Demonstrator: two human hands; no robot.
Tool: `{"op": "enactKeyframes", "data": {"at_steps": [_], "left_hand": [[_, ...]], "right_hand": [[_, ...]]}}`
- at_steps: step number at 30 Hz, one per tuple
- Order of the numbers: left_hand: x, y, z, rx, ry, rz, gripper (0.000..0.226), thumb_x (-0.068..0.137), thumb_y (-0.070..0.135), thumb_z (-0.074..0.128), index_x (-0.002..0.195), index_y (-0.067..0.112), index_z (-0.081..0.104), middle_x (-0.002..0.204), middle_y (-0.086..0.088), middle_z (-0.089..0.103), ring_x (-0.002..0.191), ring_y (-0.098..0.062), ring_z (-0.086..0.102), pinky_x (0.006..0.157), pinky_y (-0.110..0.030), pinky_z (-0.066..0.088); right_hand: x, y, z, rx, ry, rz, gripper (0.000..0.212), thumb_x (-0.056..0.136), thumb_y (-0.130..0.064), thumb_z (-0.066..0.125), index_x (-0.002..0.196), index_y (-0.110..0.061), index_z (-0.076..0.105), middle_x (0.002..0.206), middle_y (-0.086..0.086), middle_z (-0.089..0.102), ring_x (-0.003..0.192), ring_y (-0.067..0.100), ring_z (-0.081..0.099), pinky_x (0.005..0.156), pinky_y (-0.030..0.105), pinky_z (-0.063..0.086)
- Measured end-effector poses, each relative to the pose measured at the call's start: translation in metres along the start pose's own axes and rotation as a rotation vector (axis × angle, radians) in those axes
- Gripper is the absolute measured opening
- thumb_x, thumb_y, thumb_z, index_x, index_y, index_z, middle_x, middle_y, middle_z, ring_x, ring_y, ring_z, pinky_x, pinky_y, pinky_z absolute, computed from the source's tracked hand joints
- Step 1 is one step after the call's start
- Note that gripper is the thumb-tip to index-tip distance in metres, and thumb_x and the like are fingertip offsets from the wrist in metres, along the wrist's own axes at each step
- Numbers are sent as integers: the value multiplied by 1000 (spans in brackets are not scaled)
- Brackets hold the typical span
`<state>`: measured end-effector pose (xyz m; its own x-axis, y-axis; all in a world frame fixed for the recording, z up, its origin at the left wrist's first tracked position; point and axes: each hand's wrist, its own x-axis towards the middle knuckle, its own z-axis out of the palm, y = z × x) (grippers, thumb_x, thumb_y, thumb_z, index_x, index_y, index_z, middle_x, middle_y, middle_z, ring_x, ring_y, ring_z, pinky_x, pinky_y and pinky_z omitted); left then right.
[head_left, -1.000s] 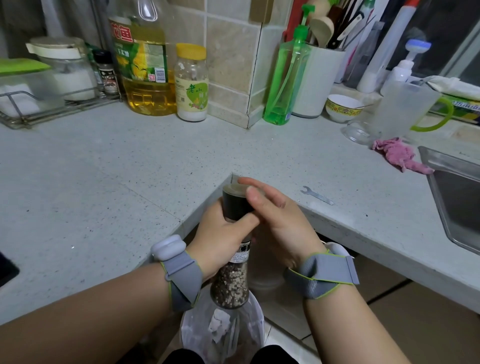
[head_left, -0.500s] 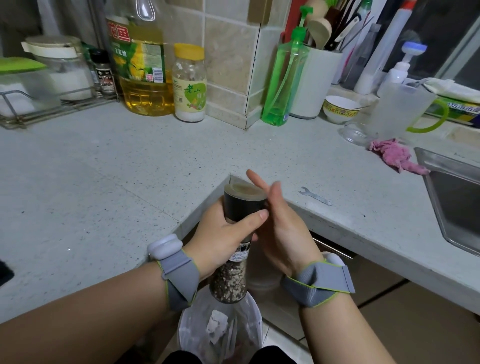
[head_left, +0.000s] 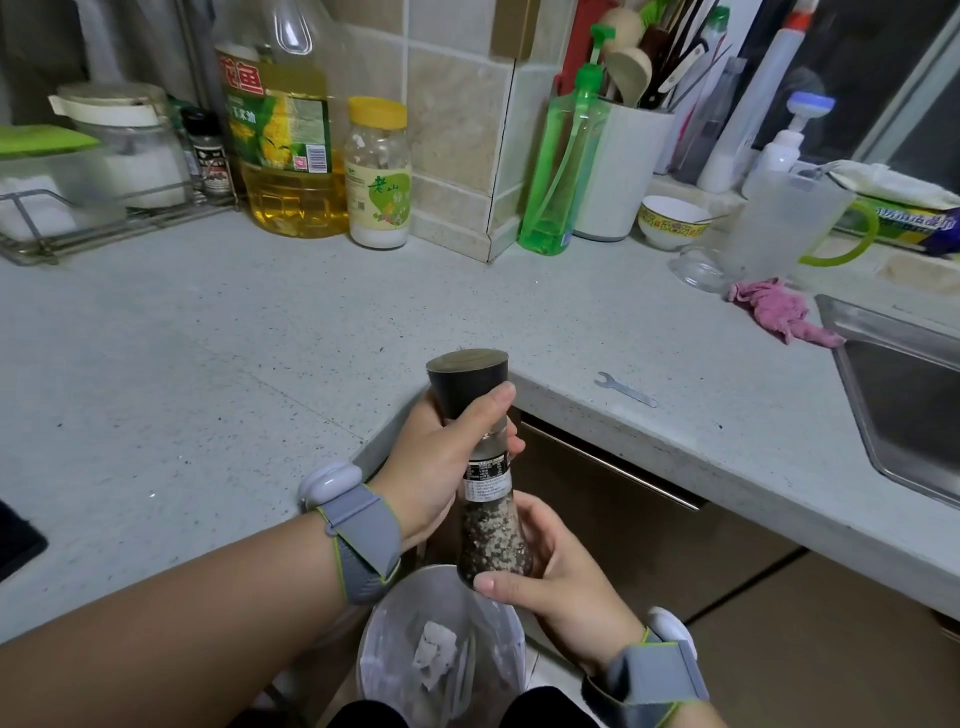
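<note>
A glass pepper grinder (head_left: 485, 483) with a black cap and mixed peppercorns inside stands upright in the air, just in front of the counter's inner corner. My left hand (head_left: 431, 467) grips its neck and the lower part of the black cap, thumb across the front. My right hand (head_left: 550, 577) wraps around the glass base from below and the right. Both wrists wear grey straps. Directly beneath the grinder is a bin lined with a white plastic bag (head_left: 441, 649).
A grey speckled L-shaped counter (head_left: 208, 364) holds an oil bottle (head_left: 283, 140), a yellow-lidded jar (head_left: 378, 171), a green soap bottle (head_left: 563, 171), a utensil holder (head_left: 626, 171), a small wrench (head_left: 626, 389), a pink cloth (head_left: 779, 314) and a plastic jug (head_left: 789, 223). A steel sink (head_left: 904, 395) lies at the right.
My right hand has left the black cap and dropped to grip the glass base. My left hand kept its hold on the neck.
</note>
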<state>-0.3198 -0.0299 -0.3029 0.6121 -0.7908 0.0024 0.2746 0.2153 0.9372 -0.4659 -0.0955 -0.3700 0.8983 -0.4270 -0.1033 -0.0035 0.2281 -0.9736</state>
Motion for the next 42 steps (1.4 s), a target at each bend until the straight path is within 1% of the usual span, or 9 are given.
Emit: {"op": "enactKeyframes", "data": {"at_steps": [4,10,15,18,26,31,35,38,42], "left_hand": [[1,6,0,-103,-48,-54,41,82,41,67,108,10,64,96,-6,74,93,-14,70,95,-37,52],[3,14,-7,-66,34,-124,76,73,69,46,132,22,48,120,-12,66,109,-23,66,83,-43,58],[0,5,-5,290,-57,-169,41,90,55,54,105,18,64,109,-14,65,98,-27,67,82,-50,60],[0,-2,-6,503,-269,-148,46,71,59,70,99,22,69,99,-6,73,91,-18,70,90,-45,55],[-7,3,-6,468,-741,-188,52,68,21,81,114,11,60,113,-4,69,107,-15,65,96,-31,50],[-9,11,-3,245,-1059,-207,37,72,10,65,107,1,57,98,-12,67,104,-32,61,107,-55,40],[-8,12,-6,43,-1067,-238,38,68,6,66,105,4,57,91,-8,70,97,-30,63,108,-67,31],[-8,12,-5,77,-996,-219,42,67,15,77,103,5,57,91,-9,70,96,-28,65,94,-44,48],[-10,10,-2,150,-855,-205,33,70,12,68,100,2,59,90,-9,71,92,-24,67,88,-34,51]], "right_hand": [[-7,-5,-18,110,136,-63,83,42,-8,94,116,-8,57,111,13,69,98,22,65,82,26,53],[-24,-53,-70,147,295,-180,85,30,-21,98,107,-13,64,105,14,66,92,23,64,73,21,56],[-24,-95,-71,-16,382,-326,79,42,-31,94,115,-17,65,101,3,67,90,17,63,71,24,53],[-11,-122,-60,46,445,-461,70,55,-22,86,119,-7,62,87,-4,70,77,11,64,69,22,52],[16,-151,-12,57,311,-516,49,54,-23,77,102,-19,65,82,-5,69,77,12,61,78,31,47],[39,-144,8,461,-138,-434,90,55,-29,90,131,-10,45,97,12,59,83,24,62,77,38,54],[47,-138,19,475,-536,-219,93,70,-15,80,147,-5,28,103,21,67,89,33,69,91,49,51],[51,-133,21,446,-513,-197,60,70,-11,74,122,4,48,70,10,60,63,22,60,74,40,56],[48,-137,22,477,-420,-183,39,66,-9,75,95,-5,50,62,7,53,54,19,55,65,34,52]]}}
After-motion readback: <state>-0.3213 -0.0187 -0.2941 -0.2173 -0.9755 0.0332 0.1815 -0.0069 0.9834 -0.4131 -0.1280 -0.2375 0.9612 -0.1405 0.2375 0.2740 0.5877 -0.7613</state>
